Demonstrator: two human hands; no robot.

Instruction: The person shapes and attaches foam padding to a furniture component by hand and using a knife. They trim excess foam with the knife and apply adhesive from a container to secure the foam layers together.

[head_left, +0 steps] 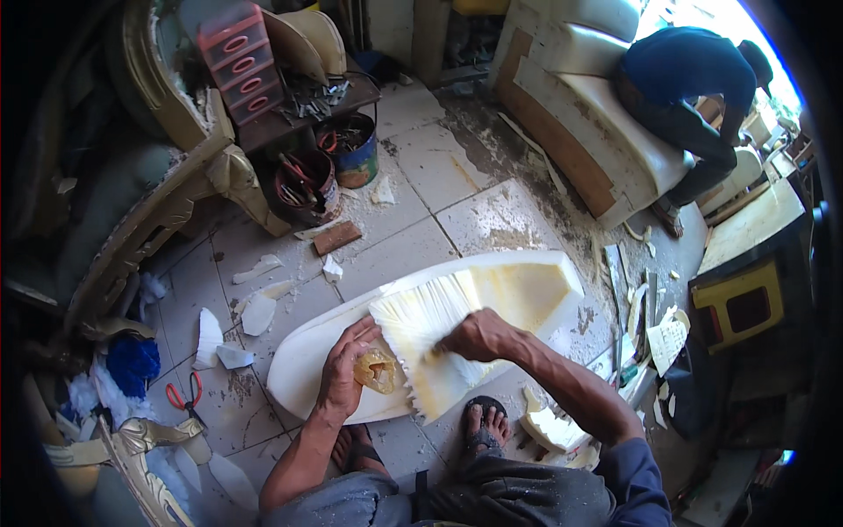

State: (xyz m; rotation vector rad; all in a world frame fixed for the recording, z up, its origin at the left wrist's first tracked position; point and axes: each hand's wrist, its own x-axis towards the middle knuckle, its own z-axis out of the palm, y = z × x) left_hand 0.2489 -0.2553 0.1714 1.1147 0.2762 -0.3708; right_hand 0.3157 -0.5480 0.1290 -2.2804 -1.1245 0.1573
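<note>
A long white foam slab (320, 351), boat-shaped with one pointed end, lies across the floor in front of my feet. On its middle rests a ridged foam piece (426, 303) with a jagged edge and yellow smears. My left hand (344, 373) is closed around an amber, glue-crusted cup (376, 371), held over the slab's near left part. My right hand (479, 338) is curled with its fingers down at the ridged piece; what they grip, if anything, is hidden. More yellow staining shows on the slab's right part.
Foam scraps (257, 314) and red-handled scissors (186, 393) lie at left. Tool buckets (356, 154) stand by a low table with a pink drawer unit (241, 61). Carved frames (158, 206) line the left. A co-worker (689, 83) bends over a cream sofa (606, 123).
</note>
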